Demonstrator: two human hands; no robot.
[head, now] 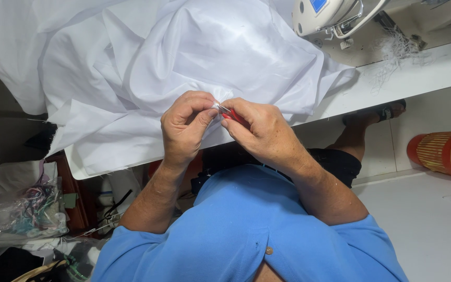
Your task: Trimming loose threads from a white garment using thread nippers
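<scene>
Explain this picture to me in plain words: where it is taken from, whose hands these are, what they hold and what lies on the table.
The one picture comes from a camera worn on a person's head, looking down over a blue shirt at their own two bare hands. The left hand pinches a bit of white cloth, which lies heaped over a white table. The right hand grips a small red-handled tool with a metal tip at the pinched spot; its exact kind is unclear. A sewing machine stands at the top, loose threads beside it.
</scene>
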